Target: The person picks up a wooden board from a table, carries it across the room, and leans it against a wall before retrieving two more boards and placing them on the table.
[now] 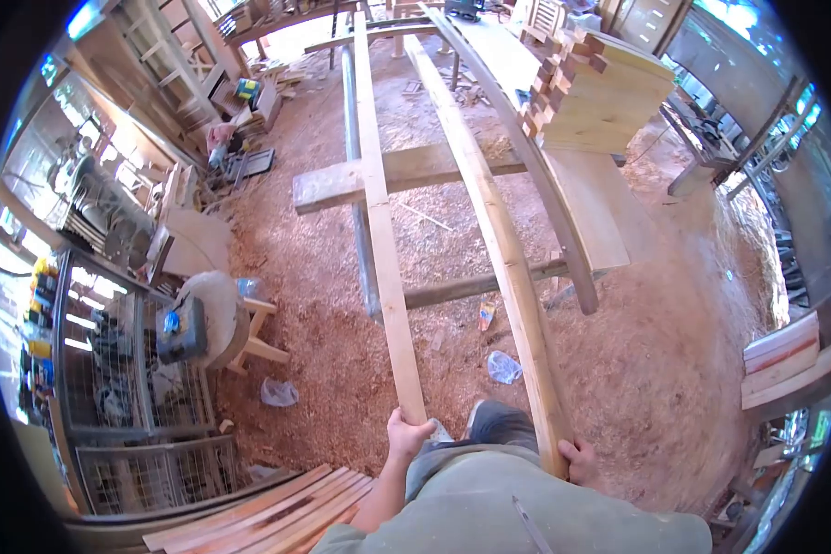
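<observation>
Left hand (408,434): fingers closed around the near end of the narrow board (391,277).
Right hand (581,461): fingers curled at the right edge of the thick timber (515,277), near end; underside hidden, closure cannot be told.
Position: both lengths run forward from the torso, over a wide crosspiece (328,186).
Floor (314,397): wood shavings; clear plastic bag (504,367) just left of the timber.

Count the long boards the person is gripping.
2. The left hand grips the paler, narrower board; the right hand grips the thicker board, to its right. Neither is hidden.
</observation>
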